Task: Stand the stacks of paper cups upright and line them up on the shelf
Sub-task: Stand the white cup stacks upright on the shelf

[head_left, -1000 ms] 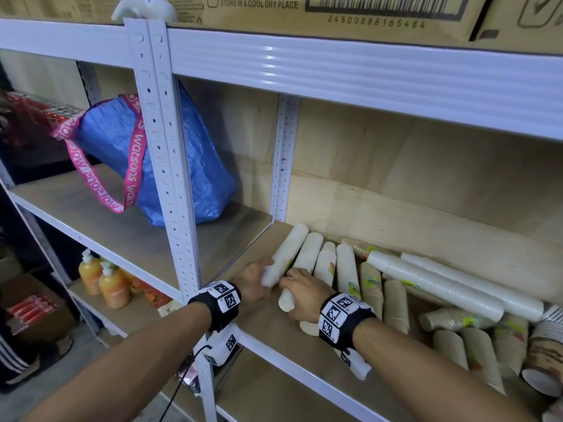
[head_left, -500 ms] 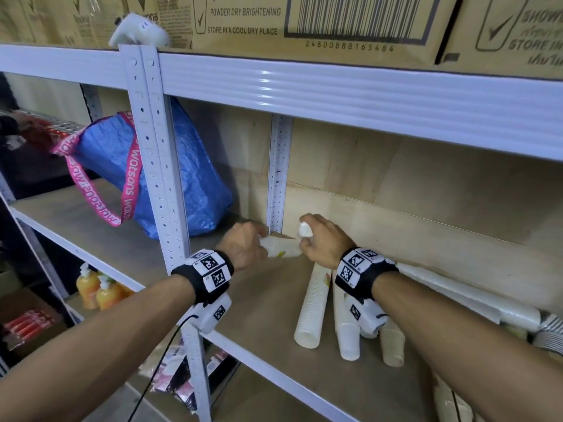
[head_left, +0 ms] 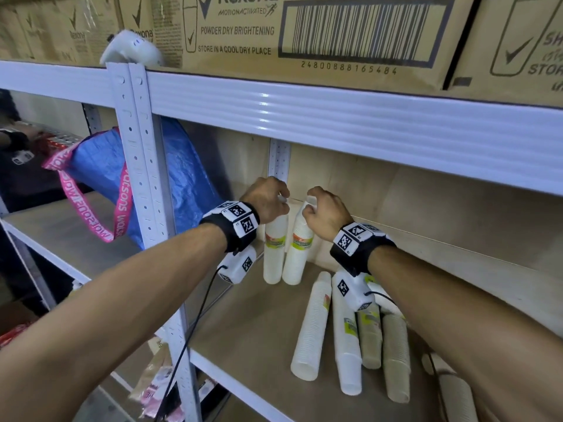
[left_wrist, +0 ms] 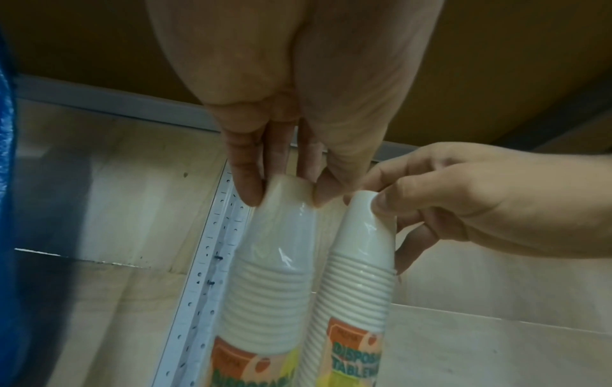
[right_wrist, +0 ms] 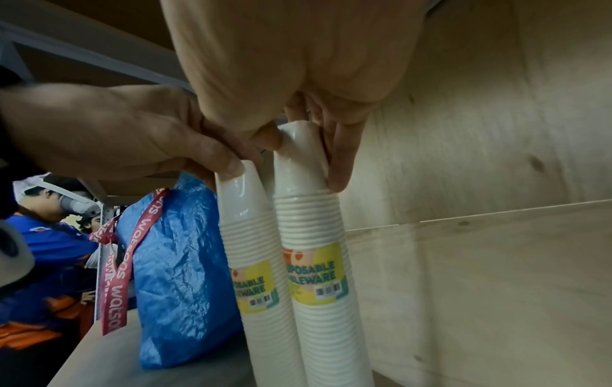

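Two wrapped stacks of white paper cups stand upright side by side at the back left corner of the wooden shelf (head_left: 249,330). My left hand (head_left: 268,199) pinches the top of the left stack (head_left: 274,254), thumb and fingers around its top cup (left_wrist: 288,193). My right hand (head_left: 323,208) grips the top of the right stack (head_left: 297,257), which leans slightly against the left one (right_wrist: 311,157). Both carry yellow and orange labels. Several more white and brown stacks (head_left: 313,324) lie flat on the shelf under my right forearm.
A white perforated upright (head_left: 278,159) stands right behind the two stacks, with the plywood back wall (head_left: 426,208) beside it. A blue bag (head_left: 182,184) with a pink strap sits on the neighbouring shelf to the left. Cardboard boxes (head_left: 304,35) fill the shelf above.
Both hands lifted two white stacks from lying flat, carried them to the back left corner and tipped them upright. The head view moved closer and higher.
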### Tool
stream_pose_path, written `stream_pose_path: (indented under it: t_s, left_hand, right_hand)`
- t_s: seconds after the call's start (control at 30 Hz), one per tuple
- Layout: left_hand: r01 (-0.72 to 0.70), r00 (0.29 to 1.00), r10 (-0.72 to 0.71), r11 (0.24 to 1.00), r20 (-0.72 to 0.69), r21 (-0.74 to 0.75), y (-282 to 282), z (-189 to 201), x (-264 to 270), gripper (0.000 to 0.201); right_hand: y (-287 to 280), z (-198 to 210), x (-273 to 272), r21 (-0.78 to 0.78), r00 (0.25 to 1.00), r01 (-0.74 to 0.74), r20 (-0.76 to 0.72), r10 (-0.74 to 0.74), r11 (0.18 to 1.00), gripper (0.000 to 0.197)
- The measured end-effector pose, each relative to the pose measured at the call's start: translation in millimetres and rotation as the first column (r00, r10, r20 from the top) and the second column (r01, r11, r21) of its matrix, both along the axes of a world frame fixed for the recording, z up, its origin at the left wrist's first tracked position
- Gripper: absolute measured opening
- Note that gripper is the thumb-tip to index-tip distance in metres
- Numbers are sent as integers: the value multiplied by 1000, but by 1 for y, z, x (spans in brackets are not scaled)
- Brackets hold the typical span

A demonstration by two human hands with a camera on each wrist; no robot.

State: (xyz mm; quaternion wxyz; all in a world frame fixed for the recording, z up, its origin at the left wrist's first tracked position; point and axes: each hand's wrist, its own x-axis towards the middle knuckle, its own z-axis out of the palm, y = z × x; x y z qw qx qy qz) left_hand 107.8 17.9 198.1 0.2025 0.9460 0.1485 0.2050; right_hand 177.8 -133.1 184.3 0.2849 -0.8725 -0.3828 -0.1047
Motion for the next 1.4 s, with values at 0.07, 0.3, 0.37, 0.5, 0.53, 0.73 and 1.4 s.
stream_pose_path:
  t_s: [0.07, 0.3, 0.37, 0.5, 0.53, 0.73, 1.4]
  left_hand:
    - [-3, 1000, 3, 1000, -8, 2, 7, 3, 7, 34]
    - [5, 1000, -6, 999, -28, -37, 21, -1, 24, 30]
    - [14, 1000, -16, 998, -19, -62, 24, -4, 27, 30]
    - [49, 998, -51, 996, -33, -77, 26, -6, 32, 29]
    - [50, 998, -53, 995, -37, -82, 26, -6, 33, 28]
    - [51, 998, -53, 997, -36, -56, 28, -9, 34, 25]
    - [215, 972, -193, 962, 136, -170, -35, 31, 13, 48]
  right_hand:
    - [5, 2, 6, 4, 1000, 1, -15, -1, 1000, 37]
    - [18, -4, 22, 19, 992, 25, -125, -22, 1000, 37]
    - [21, -8, 25, 9, 990, 24, -139, -22, 1000, 37]
    - [27, -12, 31, 17, 988, 19, -155, -16, 1000, 38]
    - [28, -13, 31, 16, 987, 12, -160, -10, 1000, 39]
    - [31, -12, 36, 14, 985, -5, -172, 7, 1000, 44]
    - [-40, 1, 37, -71, 984, 63, -164, -74, 996, 58]
